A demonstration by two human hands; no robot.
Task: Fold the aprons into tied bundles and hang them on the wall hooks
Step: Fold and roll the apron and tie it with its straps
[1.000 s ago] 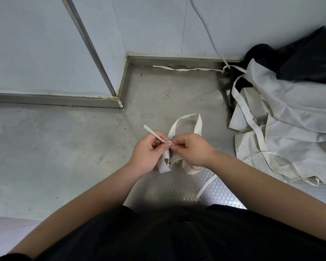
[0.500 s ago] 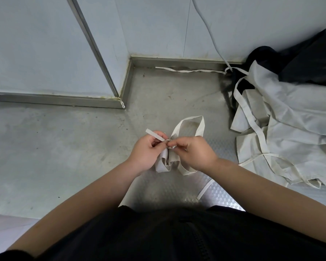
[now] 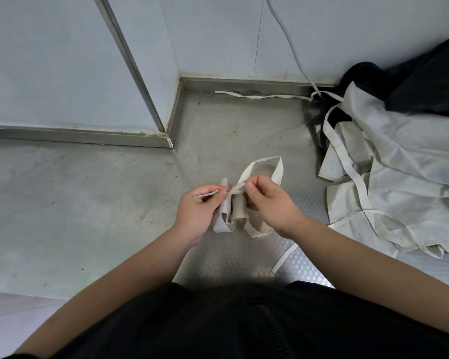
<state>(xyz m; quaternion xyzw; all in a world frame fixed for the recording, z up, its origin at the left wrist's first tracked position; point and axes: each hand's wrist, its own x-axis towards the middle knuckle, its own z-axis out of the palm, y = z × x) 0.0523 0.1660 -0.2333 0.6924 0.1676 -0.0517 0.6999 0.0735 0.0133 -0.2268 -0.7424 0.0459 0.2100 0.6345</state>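
Note:
A small bunch of off-white apron strap hangs folded in loops between my hands, above the grey floor. My left hand pinches the strap's free end, which sticks out flat to the left. My right hand pinches the strap just above the bunch, where a larger loop rises behind my fingers. A tail of the same strap trails down to the floor below my right wrist.
A heap of white aprons with loose ties lies on the floor at the right, with dark cloth behind it against the wall. One long tie runs along the metal skirting. A grey cable hangs down the wall.
My hands have drawn slightly apart. The strap end in my left hand has turned flatter and points left, and the folded bunch now shows more between my hands.

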